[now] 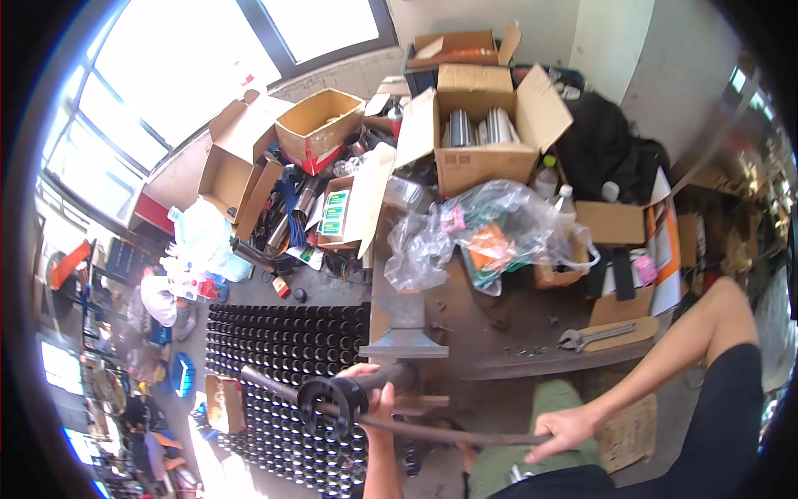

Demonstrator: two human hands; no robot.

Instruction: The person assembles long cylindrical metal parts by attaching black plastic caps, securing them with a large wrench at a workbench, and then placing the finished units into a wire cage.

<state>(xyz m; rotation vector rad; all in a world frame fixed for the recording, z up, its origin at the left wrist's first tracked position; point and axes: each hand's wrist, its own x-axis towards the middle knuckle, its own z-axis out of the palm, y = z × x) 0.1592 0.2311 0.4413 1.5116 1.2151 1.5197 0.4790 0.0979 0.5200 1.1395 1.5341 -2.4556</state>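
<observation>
My left hand (381, 405) is closed around a dark cylindrical part, whose black ring-shaped end (352, 396) faces left. A long, thin metal rod (474, 435) runs through or just alongside the ring; I cannot tell which. Its far end sticks out to the left. The rod's near end is gripped in my right hand (564, 432), fingers wrapped round it, above my green-clad leg (557, 397). Just beyond my left hand stands a grey bench vise (406, 343) at the edge of the workbench (532, 333).
Rows of black round parts (274, 341) lie below left. An adjustable wrench (611, 334) rests by the bench edge. Behind it are clear plastic bags (524, 216), a bottle (546, 179) and an open carton (486, 170) of metal cylinders. More cartons (320, 125) stand toward the window.
</observation>
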